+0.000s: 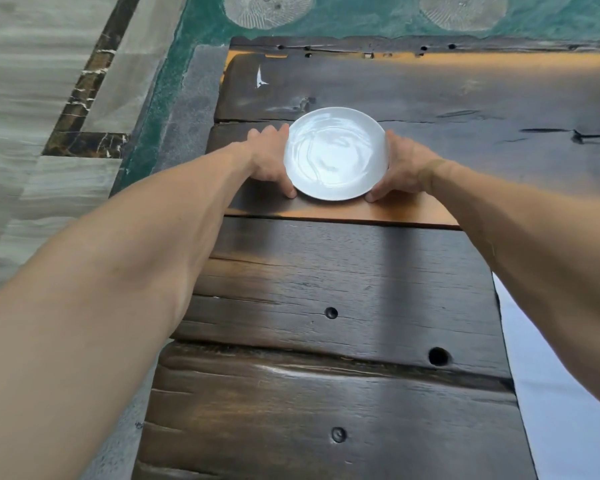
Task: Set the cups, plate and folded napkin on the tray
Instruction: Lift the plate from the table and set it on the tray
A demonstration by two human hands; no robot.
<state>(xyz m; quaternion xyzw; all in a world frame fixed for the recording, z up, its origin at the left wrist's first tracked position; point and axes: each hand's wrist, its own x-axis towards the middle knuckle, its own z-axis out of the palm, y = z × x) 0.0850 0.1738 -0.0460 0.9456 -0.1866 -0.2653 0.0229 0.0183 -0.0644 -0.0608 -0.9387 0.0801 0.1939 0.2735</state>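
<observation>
Head view: the white plate sits on the dark wooden table; it looks glossy, rigid, breakable. Your left hand and right hand curl round opposite rims. Keep that hold.

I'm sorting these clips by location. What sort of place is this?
Probably a hotel or restaurant terrace beside a pool: a rough dark plank table, striped stone paving, and green water past the table's far edge.
</observation>
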